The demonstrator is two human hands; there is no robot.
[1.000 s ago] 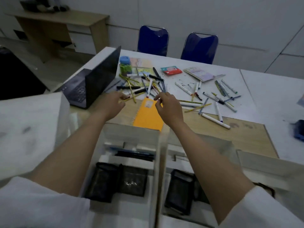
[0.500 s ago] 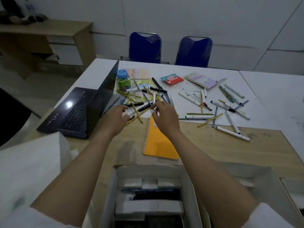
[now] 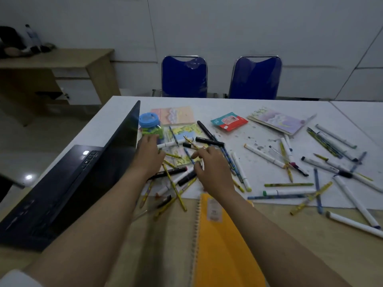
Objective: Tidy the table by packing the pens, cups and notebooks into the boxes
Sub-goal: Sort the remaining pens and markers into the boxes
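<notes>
both hands, left [image 3: 149, 156] and right [image 3: 211, 170], hovered loosely uncurled over scattered pens [image 3: 176, 179]; laptop [image 3: 87, 175] flanked left, orange notebook [image 3: 223, 241] lay nearer.

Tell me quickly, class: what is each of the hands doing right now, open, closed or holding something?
Left hand: open, fingers reaching over the pen pile, holding nothing that shows.
Right hand: fingers curled over the pens; whether it grips one cannot be told.

laptop [image 3: 68, 191] left of the pens [image 3: 176, 179], notebook [image 3: 223, 241] nearer, chairs [image 3: 184, 77] behind.
</notes>
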